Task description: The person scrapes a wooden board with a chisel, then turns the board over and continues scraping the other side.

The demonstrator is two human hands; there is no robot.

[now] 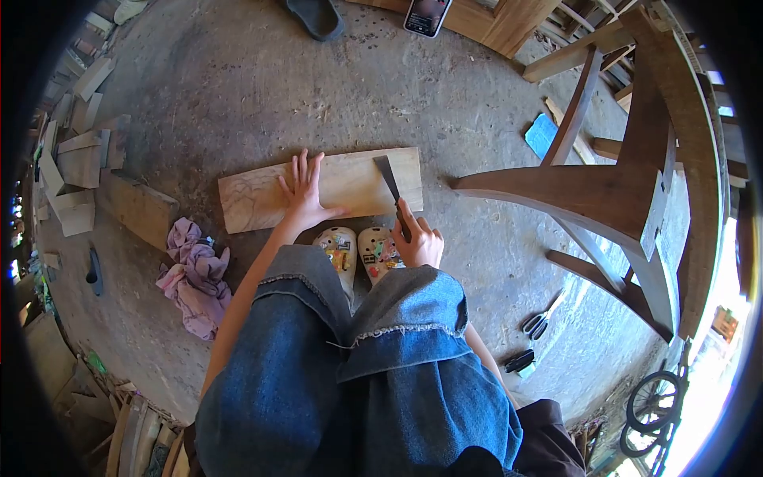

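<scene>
A light wooden board (350,179) lies flat on the concrete floor before my feet. My left hand (304,195) is spread on the left half of it, fingers apart. In my right hand (420,241) is a putty knife (387,176), the fingers wrapped round its brown handle. Its dark blade, wider toward the tip, reaches over the right part of the board. The toes of my decorated clogs (338,246) are close to the board's near edge.
A crumpled pink cloth (195,278) lies at left, near stacked wood offcuts (79,163). Dark wooden furniture (572,191) stands at right. Scissors (538,322) and a blue sheet (542,137) are on the floor. A phone (427,17) and a dark sandal (316,17) are at the far side.
</scene>
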